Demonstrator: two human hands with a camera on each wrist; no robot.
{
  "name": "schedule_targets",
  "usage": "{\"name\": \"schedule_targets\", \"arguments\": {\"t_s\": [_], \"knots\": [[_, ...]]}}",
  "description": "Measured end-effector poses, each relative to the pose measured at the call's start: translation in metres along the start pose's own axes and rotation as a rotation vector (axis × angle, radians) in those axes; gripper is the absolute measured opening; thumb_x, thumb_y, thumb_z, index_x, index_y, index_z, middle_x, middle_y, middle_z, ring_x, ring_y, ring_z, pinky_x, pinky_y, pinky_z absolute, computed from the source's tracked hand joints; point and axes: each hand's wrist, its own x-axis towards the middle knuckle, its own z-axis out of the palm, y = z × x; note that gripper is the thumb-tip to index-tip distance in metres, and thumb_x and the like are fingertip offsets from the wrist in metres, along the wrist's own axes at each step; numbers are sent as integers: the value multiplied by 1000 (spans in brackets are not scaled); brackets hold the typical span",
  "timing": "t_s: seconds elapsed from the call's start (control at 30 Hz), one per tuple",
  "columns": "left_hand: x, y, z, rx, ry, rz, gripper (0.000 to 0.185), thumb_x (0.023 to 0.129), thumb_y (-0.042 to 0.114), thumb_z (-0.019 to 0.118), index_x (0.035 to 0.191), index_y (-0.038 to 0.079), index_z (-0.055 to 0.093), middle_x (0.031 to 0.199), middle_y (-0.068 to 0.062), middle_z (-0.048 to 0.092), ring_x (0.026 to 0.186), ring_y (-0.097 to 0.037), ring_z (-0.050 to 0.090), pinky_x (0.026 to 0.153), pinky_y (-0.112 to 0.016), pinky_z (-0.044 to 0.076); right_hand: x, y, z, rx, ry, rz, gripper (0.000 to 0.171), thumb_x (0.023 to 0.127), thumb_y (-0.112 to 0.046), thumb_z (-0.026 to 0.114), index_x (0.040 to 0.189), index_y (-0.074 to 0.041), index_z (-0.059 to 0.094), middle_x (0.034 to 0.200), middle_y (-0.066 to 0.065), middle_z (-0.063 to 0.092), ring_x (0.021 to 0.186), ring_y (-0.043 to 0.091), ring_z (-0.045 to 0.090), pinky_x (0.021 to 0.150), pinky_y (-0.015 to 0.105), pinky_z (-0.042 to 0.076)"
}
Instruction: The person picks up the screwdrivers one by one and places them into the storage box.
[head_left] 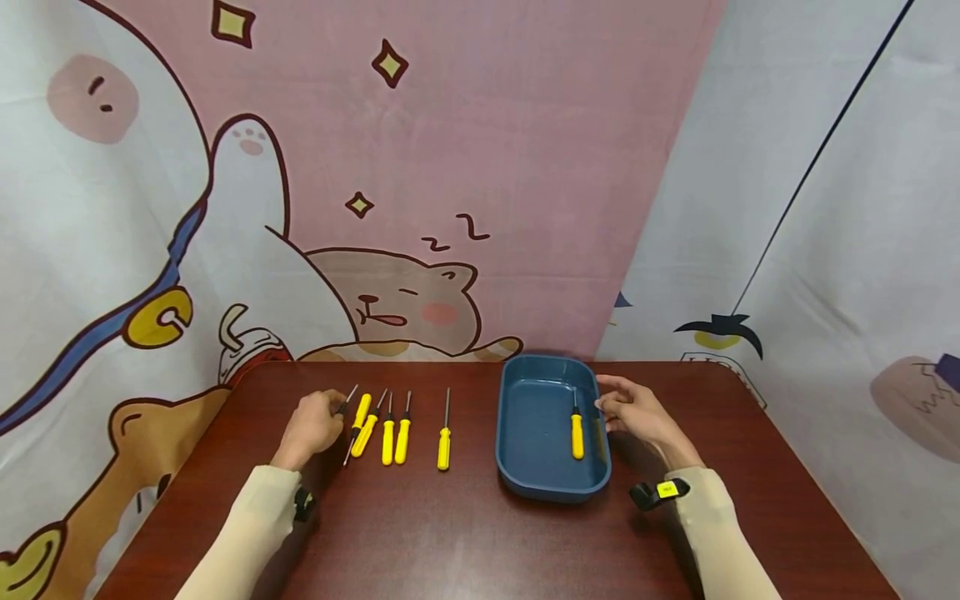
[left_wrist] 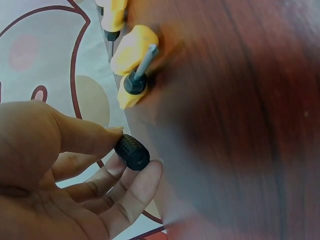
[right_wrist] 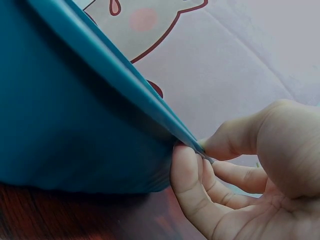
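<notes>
At the left of the table, my left hand (head_left: 313,425) pinches the short black handle of a screwdriver (left_wrist: 132,152) between thumb and fingers. Its thin shaft points up and away in the head view. Just right of this hand lies a yellow-handled screwdriver (head_left: 362,412) with its shaft toward me. My right hand (head_left: 641,417) grips the right rim of a blue tray (head_left: 553,493), thumb on one side and fingers curled against the outer wall. Inside the tray lies one yellow screwdriver (head_left: 577,435), shaft pointing away.
Several more yellow screwdrivers lie in a row between the left hand and the tray, one (head_left: 444,450) set apart nearest the tray. Everything rests on a dark red-brown wooden table (head_left: 465,542). Behind its far edge hangs a cartoon-printed cloth (head_left: 540,183).
</notes>
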Motion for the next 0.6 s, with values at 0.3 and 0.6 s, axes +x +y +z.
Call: {"name": "schedule_targets", "arguments": {"t_s": [0.3,0.6], "knots": [[1,4,2,-26,25,16,37,90,0,63,127,-4,65,105,-22,69,76,-25,58,62,-31,47,-1,-2,0,-13,-1,0,57,101,-8,58,155,-5,40,118,29,65,83,21,65,73,34,62],[1,7,6,-40,50,22,35,90,0,62,124,-4,66,105,-22,70,81,-27,62,68,-35,51,0,0,0,-26,-5,1,57,101,-8,58,154,-6,40,119,28,65,83,20,65,72,32,62]]}}
